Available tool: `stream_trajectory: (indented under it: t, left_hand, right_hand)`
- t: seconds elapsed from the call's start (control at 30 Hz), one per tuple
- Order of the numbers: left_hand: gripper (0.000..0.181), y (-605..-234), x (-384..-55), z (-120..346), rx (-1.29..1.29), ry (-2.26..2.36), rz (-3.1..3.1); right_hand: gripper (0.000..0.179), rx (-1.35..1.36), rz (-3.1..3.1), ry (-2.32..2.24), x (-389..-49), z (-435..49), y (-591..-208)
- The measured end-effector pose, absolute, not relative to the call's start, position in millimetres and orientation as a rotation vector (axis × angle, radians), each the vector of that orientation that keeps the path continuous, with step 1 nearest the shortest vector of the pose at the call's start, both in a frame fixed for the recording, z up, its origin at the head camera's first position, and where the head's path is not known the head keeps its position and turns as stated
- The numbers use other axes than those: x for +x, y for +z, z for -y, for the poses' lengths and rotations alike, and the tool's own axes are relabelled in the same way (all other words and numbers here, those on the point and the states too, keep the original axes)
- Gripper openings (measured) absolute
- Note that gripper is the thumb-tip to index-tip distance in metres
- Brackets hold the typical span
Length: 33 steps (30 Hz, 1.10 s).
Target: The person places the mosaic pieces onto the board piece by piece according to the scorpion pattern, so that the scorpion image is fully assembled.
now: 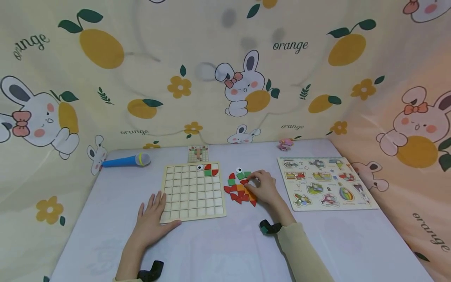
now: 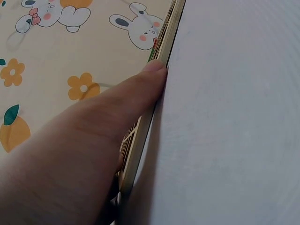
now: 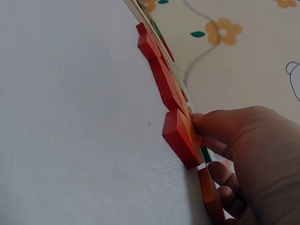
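Note:
A wooden grid board [image 1: 186, 193] lies on the table. At its top right corner sit a white eye piece [image 1: 200, 167] and a small cluster of red and green pieces [image 1: 208, 172]. My left hand [image 1: 149, 225] rests at the board's lower left corner, fingers spread along the left side, thumb on the front edge. To the right of the board, my right hand [image 1: 265, 187] reaches into a loose pile of red, orange and green pieces [image 1: 240, 196]. Its thumb and forefinger pinch a red piece [image 1: 244, 182], mostly hidden by the fingers in the right wrist view.
Behind the board stands a small pattern card [image 1: 198, 154]. A blue toy microphone [image 1: 127, 160] lies back left. Over on the right are a picture puzzle board [image 1: 327, 184] and a small pink toy [image 1: 285, 144]. Another eye piece [image 1: 239, 170] lies above the pile.

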<state>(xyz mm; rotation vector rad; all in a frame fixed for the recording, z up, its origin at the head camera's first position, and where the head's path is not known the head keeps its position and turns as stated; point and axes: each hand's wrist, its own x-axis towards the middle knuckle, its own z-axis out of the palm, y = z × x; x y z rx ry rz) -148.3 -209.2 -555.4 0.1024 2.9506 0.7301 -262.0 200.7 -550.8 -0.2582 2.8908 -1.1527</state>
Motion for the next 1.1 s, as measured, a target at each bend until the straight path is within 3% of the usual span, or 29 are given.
stream_trajectory:
  t: [1.1]
  left_hand:
    - [0.125, -557.4, -147.2, 209.3, 0.111, 0.732, -2.957]
  right_hand:
    - [0.029, -0.296, -2.927, -1.169, -260.1, -198.4, -550.8]
